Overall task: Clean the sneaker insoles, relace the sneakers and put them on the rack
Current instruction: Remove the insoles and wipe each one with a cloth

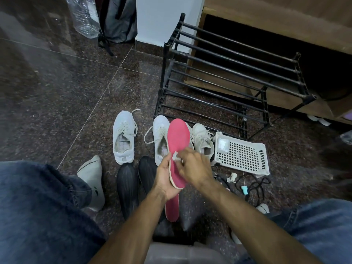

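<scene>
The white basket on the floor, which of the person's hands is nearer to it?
The right hand, which pinches a small white wipe against the pink insole, sits just left of the white basket. The left hand grips the insole's far edge, farther away.

insole (178,138) pink | sneakers (123,136) white | rack (228,73) black | basket (242,155) white, grid-holed | floor (57,92) dark speckled
</scene>
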The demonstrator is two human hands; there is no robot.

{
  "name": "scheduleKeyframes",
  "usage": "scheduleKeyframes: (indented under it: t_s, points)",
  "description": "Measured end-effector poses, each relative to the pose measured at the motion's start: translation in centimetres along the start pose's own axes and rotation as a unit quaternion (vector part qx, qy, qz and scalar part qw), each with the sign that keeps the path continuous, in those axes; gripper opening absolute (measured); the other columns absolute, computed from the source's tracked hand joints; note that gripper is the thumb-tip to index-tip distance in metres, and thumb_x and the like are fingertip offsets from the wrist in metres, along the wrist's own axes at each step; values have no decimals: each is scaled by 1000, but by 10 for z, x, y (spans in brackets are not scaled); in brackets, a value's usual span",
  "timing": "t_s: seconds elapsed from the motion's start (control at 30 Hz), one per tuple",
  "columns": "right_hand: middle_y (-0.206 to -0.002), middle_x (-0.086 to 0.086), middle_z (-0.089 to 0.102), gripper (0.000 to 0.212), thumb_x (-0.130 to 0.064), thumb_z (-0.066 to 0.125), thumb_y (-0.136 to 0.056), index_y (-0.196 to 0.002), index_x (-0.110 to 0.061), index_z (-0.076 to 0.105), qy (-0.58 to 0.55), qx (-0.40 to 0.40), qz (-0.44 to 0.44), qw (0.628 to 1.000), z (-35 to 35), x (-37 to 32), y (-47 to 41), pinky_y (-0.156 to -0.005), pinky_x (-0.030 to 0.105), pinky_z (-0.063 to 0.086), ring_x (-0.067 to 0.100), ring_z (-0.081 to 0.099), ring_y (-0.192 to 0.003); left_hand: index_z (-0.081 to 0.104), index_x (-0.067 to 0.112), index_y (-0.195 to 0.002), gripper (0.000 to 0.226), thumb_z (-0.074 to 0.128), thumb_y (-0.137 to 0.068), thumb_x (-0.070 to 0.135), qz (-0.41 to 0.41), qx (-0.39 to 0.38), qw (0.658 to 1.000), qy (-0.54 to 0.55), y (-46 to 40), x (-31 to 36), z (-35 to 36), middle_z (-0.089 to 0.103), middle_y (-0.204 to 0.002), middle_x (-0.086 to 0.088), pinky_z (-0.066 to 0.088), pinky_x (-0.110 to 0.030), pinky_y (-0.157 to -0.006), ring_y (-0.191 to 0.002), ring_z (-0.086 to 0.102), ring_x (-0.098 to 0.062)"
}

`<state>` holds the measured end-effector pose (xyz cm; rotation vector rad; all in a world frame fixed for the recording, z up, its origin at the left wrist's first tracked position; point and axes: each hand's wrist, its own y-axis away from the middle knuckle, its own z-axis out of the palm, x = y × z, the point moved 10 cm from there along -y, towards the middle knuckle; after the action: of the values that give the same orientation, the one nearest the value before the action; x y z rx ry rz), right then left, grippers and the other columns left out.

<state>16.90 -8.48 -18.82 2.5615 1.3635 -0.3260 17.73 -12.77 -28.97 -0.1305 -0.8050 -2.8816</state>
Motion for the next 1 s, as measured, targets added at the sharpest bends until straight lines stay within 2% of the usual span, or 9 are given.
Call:
scheduleKeyframes:
  t_s: [0.13,0.23,0.33,0.47,0.6,0.77,0.87,0.93,1.0]
  points:
    - [-112,1,60,27,-30,47,-96,-112,-18,65,49,16,47,998,-12,18,-27,-90,45,46,31,65,-91,60,13,-129,49,52,-90,42,1,1,999,-49,1,-6,4,66,-114,-11,45,-36,-92,-101,62,-24]
    - [-109,0,63,24,-28,51,-94,-109,-20,68,9,19,50,999,-8,16,-17,-91,42,47,27,64,-90,67,10,-117,43,51,-91,41,5,-1,999,-46,1,-1,3,68,-109,-11,44,-35,-96,-101,63,-23]
    - [-107,-1,68,22,-24,56,-88,-103,-22,71,-72,-36,33,996,14,10,18,-80,39,54,24,65,-87,69,5,-113,47,49,-93,42,8,-1,999,-32,1,7,-3,68,-109,-10,44,-36,-98,-99,63,-23]
    - [-110,-10,69,25,-27,65,-83,-107,-24,73,-120,-119,38,985,39,20,49,-83,32,53,13,66,-88,68,4,-116,49,42,-97,41,36,22,999,-31,-4,16,-12,67,-120,-10,33,-42,-110,-114,59,-22]
    - [-101,-10,70,20,-28,69,-82,-102,-25,74,-163,-50,90,981,24,43,33,-70,25,50,9,61,-72,66,0,-117,52,41,-97,41,27,5,999,-35,-4,15,-2,68,-117,-12,41,-37,-103,-113,61,-22]
    - [-110,-7,63,24,-32,58,-91,-107,-20,69,-58,-1,32,998,4,26,4,-77,32,51,20,64,-88,64,7,-122,47,47,-95,41,14,9,998,-56,1,4,-4,67,-105,-9,46,-35,-92,-95,63,-22]
    - [-115,-1,63,25,-31,55,-93,-108,-16,68,-38,40,68,996,-12,29,-10,-80,34,49,27,63,-93,56,11,-134,47,47,-97,39,10,20,996,-90,2,-3,-5,66,-105,-9,48,-34,-85,-93,63,-22]
    - [-115,1,63,24,-30,54,-93,-107,-17,68,-33,34,71,996,-8,25,-10,-81,36,50,28,63,-94,56,11,-133,47,46,-97,39,11,17,996,-91,2,-2,-6,66,-108,-10,49,-34,-86,-96,64,-22]
    - [-110,1,64,21,-27,54,-91,-102,-18,69,-35,-20,38,998,11,14,1,-78,36,51,28,63,-91,62,9,-125,45,47,-96,39,2,22,997,-70,3,0,-12,67,-105,-10,51,-35,-85,-95,65,-23]
